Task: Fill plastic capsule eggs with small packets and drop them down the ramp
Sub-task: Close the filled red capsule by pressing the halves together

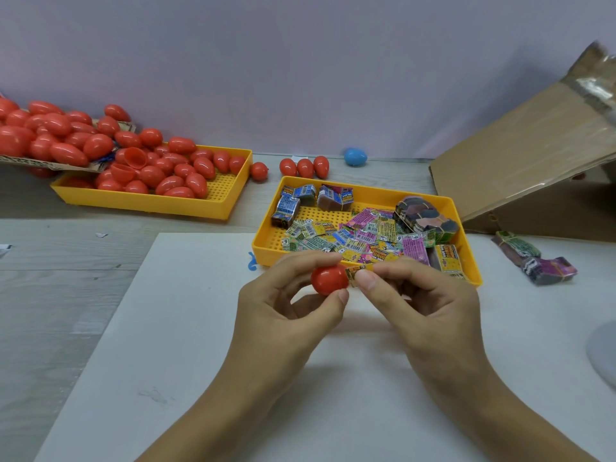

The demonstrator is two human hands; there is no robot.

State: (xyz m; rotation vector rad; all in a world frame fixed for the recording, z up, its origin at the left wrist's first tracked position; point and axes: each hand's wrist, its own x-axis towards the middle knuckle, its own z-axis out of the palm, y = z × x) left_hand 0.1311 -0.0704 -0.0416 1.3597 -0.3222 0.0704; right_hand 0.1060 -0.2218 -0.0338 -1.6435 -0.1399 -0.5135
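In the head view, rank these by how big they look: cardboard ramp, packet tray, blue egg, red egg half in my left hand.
1. cardboard ramp
2. packet tray
3. red egg half, though nearness inflates it
4. blue egg

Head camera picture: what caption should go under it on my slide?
Left hand holds a red egg half while right hand pushes a packet in.

- Two bare forearms are showing, with no sleeves in view.
- Left hand (286,311) and right hand (423,301) are wearing nothing; fingernails are showing short.
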